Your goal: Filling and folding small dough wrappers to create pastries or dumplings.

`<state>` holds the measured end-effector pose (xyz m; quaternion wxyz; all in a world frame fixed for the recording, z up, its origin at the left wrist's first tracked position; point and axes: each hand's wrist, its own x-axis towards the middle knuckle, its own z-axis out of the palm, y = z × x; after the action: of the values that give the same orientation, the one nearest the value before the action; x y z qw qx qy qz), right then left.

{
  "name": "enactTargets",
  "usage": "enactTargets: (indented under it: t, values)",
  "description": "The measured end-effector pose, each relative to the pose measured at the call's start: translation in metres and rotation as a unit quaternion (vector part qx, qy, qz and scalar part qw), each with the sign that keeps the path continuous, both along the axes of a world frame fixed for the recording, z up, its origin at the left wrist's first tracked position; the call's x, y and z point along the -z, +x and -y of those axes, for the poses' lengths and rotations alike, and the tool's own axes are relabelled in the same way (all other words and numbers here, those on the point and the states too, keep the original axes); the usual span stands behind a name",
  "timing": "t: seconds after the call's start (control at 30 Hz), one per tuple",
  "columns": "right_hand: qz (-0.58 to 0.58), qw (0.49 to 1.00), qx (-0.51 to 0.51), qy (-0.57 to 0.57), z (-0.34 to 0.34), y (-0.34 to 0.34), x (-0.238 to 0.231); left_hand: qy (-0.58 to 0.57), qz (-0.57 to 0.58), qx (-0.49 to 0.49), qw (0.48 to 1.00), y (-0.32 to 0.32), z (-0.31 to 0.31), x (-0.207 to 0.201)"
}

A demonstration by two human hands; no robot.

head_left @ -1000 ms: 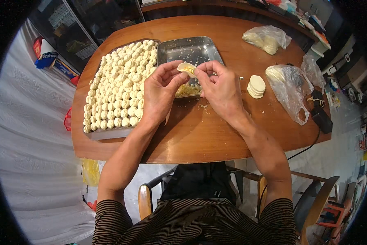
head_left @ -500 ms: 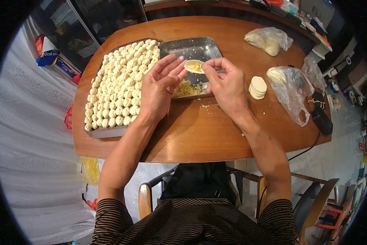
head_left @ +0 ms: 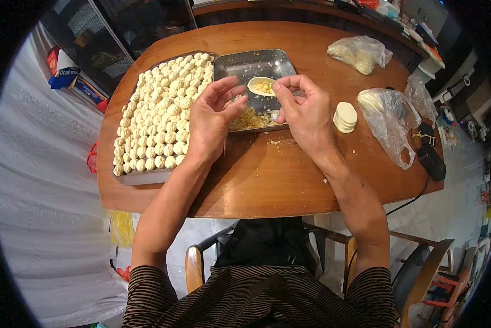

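- I have the right hand [head_left: 309, 120] with its fingers [head_left: 288, 97] pinched shut on a pale, oval dough wrapper [head_left: 255, 82], held above the grey, rectangular metal pan [head_left: 230, 65].
- Yellow, crumbly filling [head_left: 264, 87] sits on the wrapper; more lies at the pan's near end.
- My left hand [head_left: 209, 123], empty, fingers loosely parted, hovers by the pan's left side.
- Left of the pan I see pleated, cream-coloured dumplings [head_left: 161, 109].
- Right of it, stacked round, pale wrappers [head_left: 345, 116] rest on the brown wooden tabletop [head_left: 278, 180].
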<state>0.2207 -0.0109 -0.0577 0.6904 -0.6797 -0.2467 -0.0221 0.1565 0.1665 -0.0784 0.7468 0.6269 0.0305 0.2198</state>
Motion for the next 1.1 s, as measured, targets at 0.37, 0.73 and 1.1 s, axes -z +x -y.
enactTargets:
  t: [0.37, 0.73, 1.1]
  values:
    - [0.003, 1.0, -0.004, 0.005, 0.001, 0.001, -0.001, -0.035, 0.02, 0.008, 0.999, 0.0, 0.004, -0.002]
    - [0.001, 1.0, -0.007, 0.011, 0.002, 0.002, -0.001, -0.054, 0.022, 0.021, 0.998, 0.003, 0.003, -0.001]
    - [0.007, 1.0, -0.003, 0.017, 0.003, 0.003, -0.001, -0.141, 0.036, 0.058, 0.988, 0.0, 0.004, -0.006]
